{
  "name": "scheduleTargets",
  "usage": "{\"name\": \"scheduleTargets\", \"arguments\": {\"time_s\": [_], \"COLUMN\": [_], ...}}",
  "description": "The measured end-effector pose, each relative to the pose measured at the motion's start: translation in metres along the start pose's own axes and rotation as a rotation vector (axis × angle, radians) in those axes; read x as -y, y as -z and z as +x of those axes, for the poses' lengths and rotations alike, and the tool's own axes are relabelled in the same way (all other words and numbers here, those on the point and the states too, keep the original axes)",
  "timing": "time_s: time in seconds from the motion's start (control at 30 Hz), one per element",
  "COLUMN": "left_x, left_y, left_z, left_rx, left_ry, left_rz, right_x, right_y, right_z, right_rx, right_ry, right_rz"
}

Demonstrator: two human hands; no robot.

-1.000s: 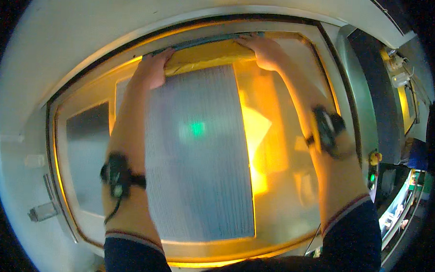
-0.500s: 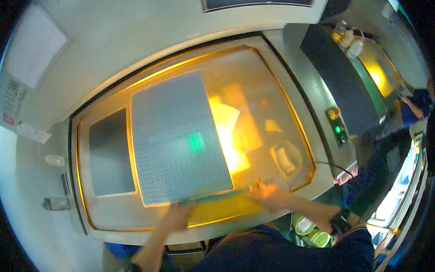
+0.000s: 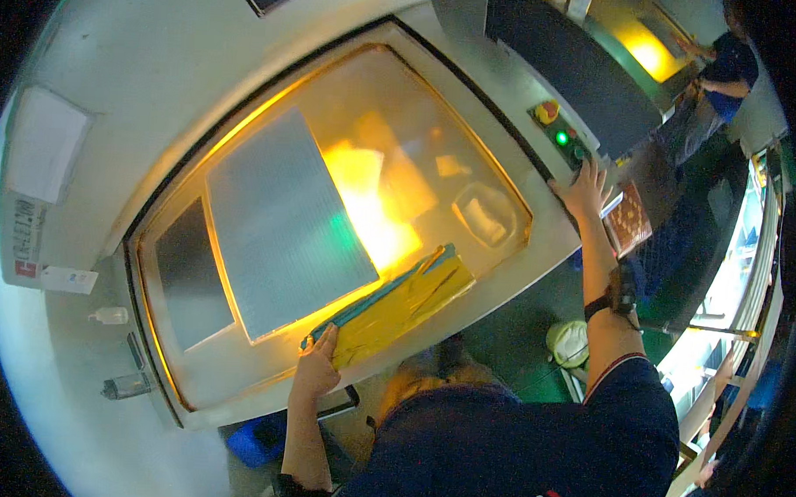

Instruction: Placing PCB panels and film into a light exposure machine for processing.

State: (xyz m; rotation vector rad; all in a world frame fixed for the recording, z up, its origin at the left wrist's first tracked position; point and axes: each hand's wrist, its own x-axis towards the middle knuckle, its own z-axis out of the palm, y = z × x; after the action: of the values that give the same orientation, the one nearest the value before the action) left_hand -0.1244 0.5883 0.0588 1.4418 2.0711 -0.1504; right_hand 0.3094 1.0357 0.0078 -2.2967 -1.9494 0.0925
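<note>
My left hand (image 3: 318, 367) grips the left end of a yellow sheet with a teal edge (image 3: 395, 323). The sheet lies slanted along the near edge of a wide, shiny framed bed (image 3: 471, 163). My right hand (image 3: 584, 192) is away from it, fingers spread, at a button panel (image 3: 557, 131) on the right rim of the machine. Its fingertips are close to the lowest button; whether they touch it I cannot tell. A large blue-grey panel (image 3: 285, 227) lies in the bed, beside a smaller dark panel (image 3: 195, 276).
A bright yellow glow reflects off the bed. A copper-coloured patterned plate (image 3: 629, 220) is just right of my right hand. A white bucket (image 3: 570, 344) stands on the floor. At the far right another person (image 3: 729, 67) works at a similar glowing machine.
My right hand has let go of the sheet and moved up and right to the button panel. My left hand still holds the sheet. The whole view has turned.
</note>
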Motion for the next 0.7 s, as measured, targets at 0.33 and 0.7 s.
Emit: {"name": "scheduleTargets", "arguments": {"time_s": [0.33, 0.7], "left_x": [0.082, 0.167], "left_y": [0.020, 0.142], "left_z": [-0.047, 0.148], "left_rx": [0.048, -0.093], "left_ry": [0.140, 0.017], "left_rz": [0.062, 0.088], "right_x": [0.011, 0.005], "right_y": [-0.005, -0.021], "right_z": [0.027, 0.019], "right_rx": [0.072, -0.117], "right_ry": [0.019, 0.145], "right_rz": [-0.043, -0.061]}}
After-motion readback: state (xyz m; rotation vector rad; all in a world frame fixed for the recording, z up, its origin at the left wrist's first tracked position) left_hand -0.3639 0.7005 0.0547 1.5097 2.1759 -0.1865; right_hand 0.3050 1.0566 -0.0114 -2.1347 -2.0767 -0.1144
